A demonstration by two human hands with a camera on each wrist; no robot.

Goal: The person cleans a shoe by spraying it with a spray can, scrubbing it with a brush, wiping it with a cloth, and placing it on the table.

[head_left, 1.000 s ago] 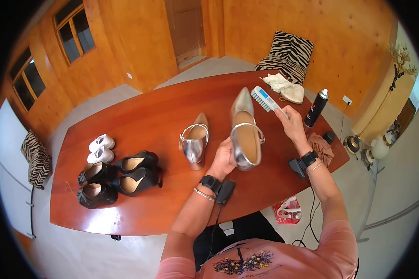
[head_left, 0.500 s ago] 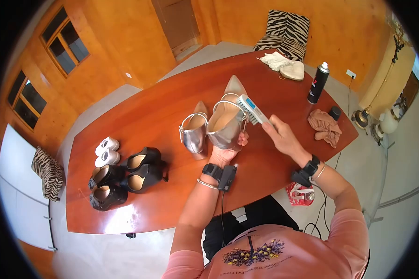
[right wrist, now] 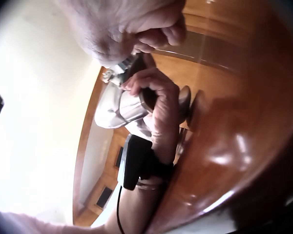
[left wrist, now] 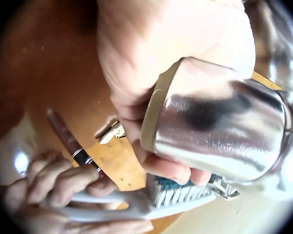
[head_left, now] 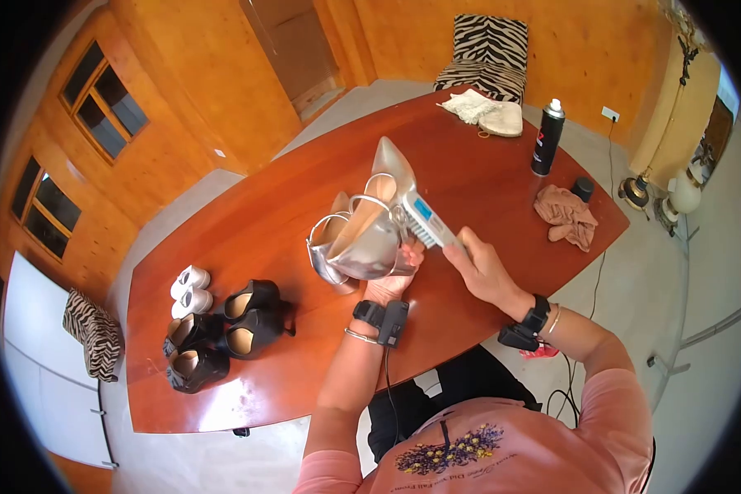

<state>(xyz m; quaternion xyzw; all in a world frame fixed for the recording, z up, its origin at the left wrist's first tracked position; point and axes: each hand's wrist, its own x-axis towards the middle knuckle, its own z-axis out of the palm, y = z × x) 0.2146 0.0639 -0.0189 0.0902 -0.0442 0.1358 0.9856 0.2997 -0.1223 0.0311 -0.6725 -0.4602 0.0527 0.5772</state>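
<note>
My left hand [head_left: 391, 286] grips a silver pointed-toe strap shoe [head_left: 370, 249] by its heel [left wrist: 215, 122], lifted above the table with the toe facing away. In the left wrist view the fingers curl under the heel block. My right hand [head_left: 487, 273] holds a white scrub brush [head_left: 428, 221] by its handle, thumb along the top. The bristles [left wrist: 180, 195] lie against the shoe's side, right by the strap buckle. Behind the lifted shoe stands its matching silver shoe [head_left: 321, 262], partly hidden by it.
On the table's left are black heeled shoes [head_left: 253, 331] and small white shoes [head_left: 192, 303]. To the right stand a black spray can [head_left: 548, 140], a dark cap [head_left: 582, 189] and a crumpled pink cloth [head_left: 565, 218]. A white shoe [head_left: 500, 121] lies at the far edge.
The shoe has tilted and moved left, now overlapping its mate. The brush has come left and down from beside the toe to the strap buckle. The head view has shifted.
</note>
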